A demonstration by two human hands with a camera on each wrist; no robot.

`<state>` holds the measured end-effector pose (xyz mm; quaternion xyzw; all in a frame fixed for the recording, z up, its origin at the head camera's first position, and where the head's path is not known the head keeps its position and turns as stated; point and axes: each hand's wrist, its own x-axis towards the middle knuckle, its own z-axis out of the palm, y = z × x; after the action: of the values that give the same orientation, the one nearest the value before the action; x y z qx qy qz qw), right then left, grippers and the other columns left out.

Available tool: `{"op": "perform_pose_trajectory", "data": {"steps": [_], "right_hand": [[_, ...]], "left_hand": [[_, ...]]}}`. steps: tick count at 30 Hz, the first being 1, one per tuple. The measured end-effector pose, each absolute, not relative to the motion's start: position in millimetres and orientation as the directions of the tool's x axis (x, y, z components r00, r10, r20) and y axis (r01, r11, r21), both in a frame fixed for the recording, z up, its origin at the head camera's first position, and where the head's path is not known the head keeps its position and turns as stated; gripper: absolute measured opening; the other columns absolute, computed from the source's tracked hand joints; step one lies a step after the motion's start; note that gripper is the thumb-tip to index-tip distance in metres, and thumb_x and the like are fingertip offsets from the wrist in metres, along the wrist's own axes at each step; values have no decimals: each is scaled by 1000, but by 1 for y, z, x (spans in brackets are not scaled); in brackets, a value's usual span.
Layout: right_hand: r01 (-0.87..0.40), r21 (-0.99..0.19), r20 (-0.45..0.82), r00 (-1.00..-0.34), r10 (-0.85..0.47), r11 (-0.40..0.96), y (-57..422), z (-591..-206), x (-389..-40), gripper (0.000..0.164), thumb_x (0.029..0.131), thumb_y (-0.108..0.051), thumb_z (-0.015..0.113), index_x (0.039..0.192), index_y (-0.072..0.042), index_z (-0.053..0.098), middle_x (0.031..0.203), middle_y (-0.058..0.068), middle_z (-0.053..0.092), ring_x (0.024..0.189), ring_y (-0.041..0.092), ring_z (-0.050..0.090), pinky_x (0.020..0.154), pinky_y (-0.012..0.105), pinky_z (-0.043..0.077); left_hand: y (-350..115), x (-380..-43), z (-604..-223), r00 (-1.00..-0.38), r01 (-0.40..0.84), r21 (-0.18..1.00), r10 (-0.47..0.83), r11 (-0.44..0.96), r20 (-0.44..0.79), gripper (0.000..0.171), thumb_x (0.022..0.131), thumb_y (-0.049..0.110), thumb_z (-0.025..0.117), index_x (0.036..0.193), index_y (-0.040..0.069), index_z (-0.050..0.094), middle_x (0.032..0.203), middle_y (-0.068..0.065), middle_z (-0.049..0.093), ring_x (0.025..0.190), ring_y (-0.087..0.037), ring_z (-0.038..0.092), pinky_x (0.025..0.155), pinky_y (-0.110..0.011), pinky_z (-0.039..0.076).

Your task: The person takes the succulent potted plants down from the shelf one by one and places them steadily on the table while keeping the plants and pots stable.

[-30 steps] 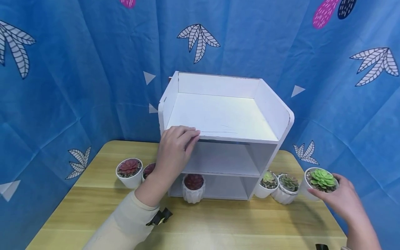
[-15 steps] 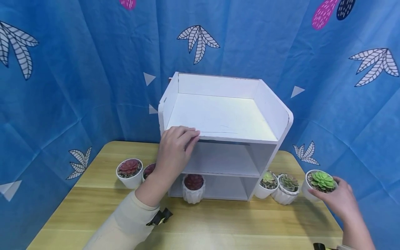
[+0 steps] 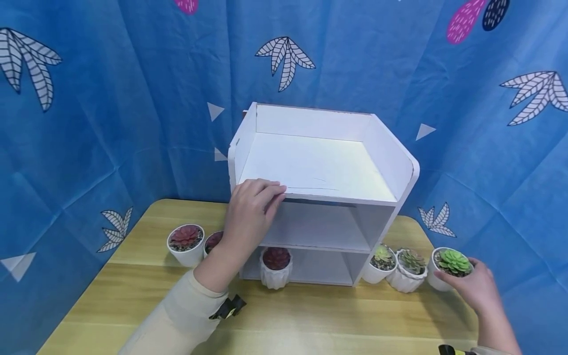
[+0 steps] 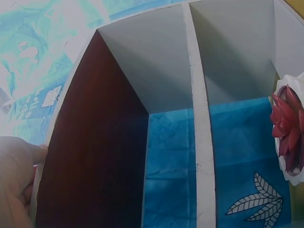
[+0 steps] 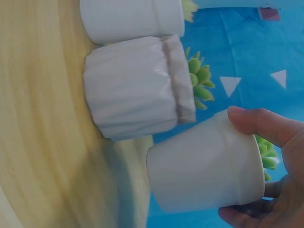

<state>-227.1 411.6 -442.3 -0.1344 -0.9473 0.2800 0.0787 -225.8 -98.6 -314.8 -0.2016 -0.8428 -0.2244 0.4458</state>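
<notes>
My right hand (image 3: 477, 286) holds a smooth white pot (image 5: 204, 166) with a bright green succulent (image 3: 453, 262), thumb on one side of the rim and fingers on the other. It is close beside a wavy-sided white pot (image 5: 137, 90) with a grey-green succulent, and tilted relative to it in the right wrist view. At the small white shelf (image 3: 319, 162), my left hand (image 3: 250, 212) grips the front edge of the top board near its left end. Below, a white pot (image 3: 276, 276) with a dark red succulent (image 4: 289, 128) stands at the bottom compartment's left front.
Another white pot (image 3: 374, 272) with a yellow-green succulent stands by the shelf's right side. Left of the shelf are two pots with red succulents, one a white pot (image 3: 188, 254), the other partly behind my left arm. Blue cloth (image 3: 133, 98) hangs around the wooden table (image 3: 333, 320).
My right hand has carried the green succulent's pot a little left and down, nearer the wavy-sided pot. The left hand keeps its grip on the shelf. The head view has shifted slightly.
</notes>
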Motion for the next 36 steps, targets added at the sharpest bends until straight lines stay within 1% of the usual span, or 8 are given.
{"op": "perform_pose_trajectory", "data": {"steps": [5,16,20,27,31,36], "right_hand": [[247,-566,21,-949,313,786,411,-447,-231,118,71,-56,70,137,18,8,129,47,19,113,60,26,87,68,28],[313,-581,-63,-938,342,751,416,-457,-238,119,71,-56,70,137,18,5,132,46,16,117,59,24,93,65,26],[315,-588,-71,-938,340,745,418,-462,-239,117,72,-55,70,137,19,6,131,46,18,116,58,25,94,64,27],[317,-588,-85,-939,332,744,420,-465,-240,117,73,-57,68,136,19,6,131,45,18,116,58,26,94,64,27],[309,-582,-97,-945,313,752,420,-466,-240,117,74,-58,66,136,20,5,131,46,18,115,59,26,93,64,28],[276,-587,-83,-956,283,761,420,-467,-239,113,76,-55,66,135,22,7,129,46,20,114,59,28,92,64,30]], "left_hand": [[-98,-226,-315,-523,541,205,136,816,841,22,83,27,69,104,21,70,100,6,65,96,-14,56,81,-32,41],[-98,-226,-314,-527,541,206,138,815,838,22,84,29,67,105,21,70,100,6,65,97,-14,56,81,-31,41],[-98,-226,-314,-528,540,205,139,817,838,22,84,29,67,105,22,70,101,6,65,97,-14,56,81,-31,41],[-99,-226,-314,-516,544,205,132,814,847,23,80,23,72,104,21,70,99,6,65,96,-14,56,81,-32,41],[-99,-226,-314,-524,542,208,135,814,841,23,82,26,70,104,21,70,100,5,65,96,-15,56,81,-32,41],[-99,-225,-314,-532,541,210,137,815,836,23,84,29,67,105,21,70,101,5,65,97,-15,56,82,-32,41]]}}
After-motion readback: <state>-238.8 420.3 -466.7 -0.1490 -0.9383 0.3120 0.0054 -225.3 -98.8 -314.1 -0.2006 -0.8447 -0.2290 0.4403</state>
